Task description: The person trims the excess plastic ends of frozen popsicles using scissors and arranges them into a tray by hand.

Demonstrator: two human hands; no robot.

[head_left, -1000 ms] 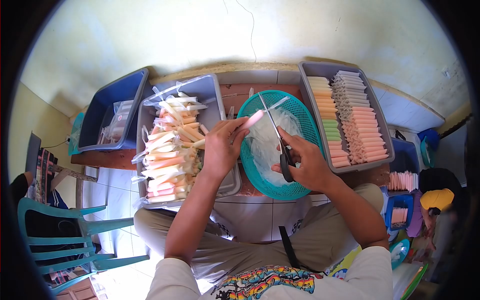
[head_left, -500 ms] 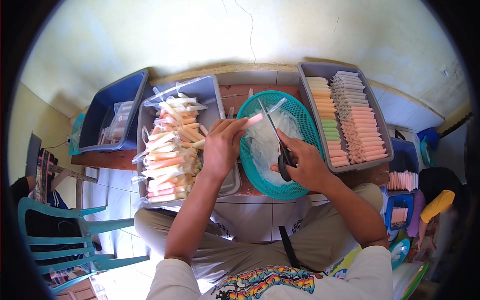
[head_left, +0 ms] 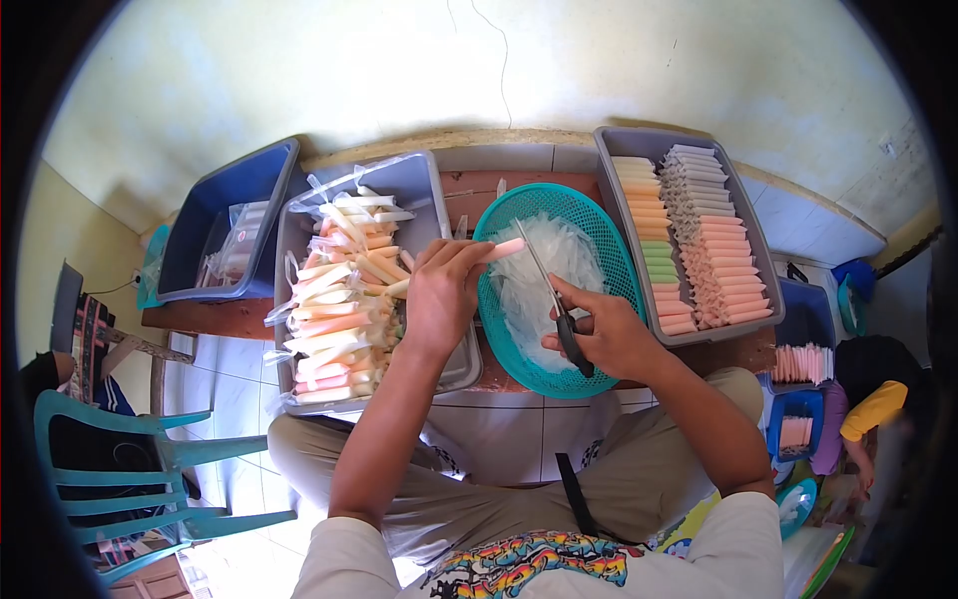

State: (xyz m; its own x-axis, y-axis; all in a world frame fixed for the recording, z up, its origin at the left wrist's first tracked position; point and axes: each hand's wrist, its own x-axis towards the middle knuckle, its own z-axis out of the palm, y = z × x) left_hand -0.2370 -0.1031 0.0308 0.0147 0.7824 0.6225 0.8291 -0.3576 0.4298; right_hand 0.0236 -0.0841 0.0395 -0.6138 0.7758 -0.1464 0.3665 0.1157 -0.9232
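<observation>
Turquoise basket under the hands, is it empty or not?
Not empty: the turquoise basket holds a heap of translucent plastic scraps.

Reddish bench (head_left: 476, 200): blue tub (head_left: 239, 190), grey tubs (head_left: 427, 205), teal basket (head_left: 623, 262).

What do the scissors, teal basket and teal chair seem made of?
Scissors: blades probably smooth metal, thin and grey; handle likely plastic, solid black. Teal basket: probably smooth moulded plastic, from its regular perforated wall and even colour. Teal chair: likely plastic too, its evenly coloured slats looking smooth; painted wood isn't ruled out.
</observation>
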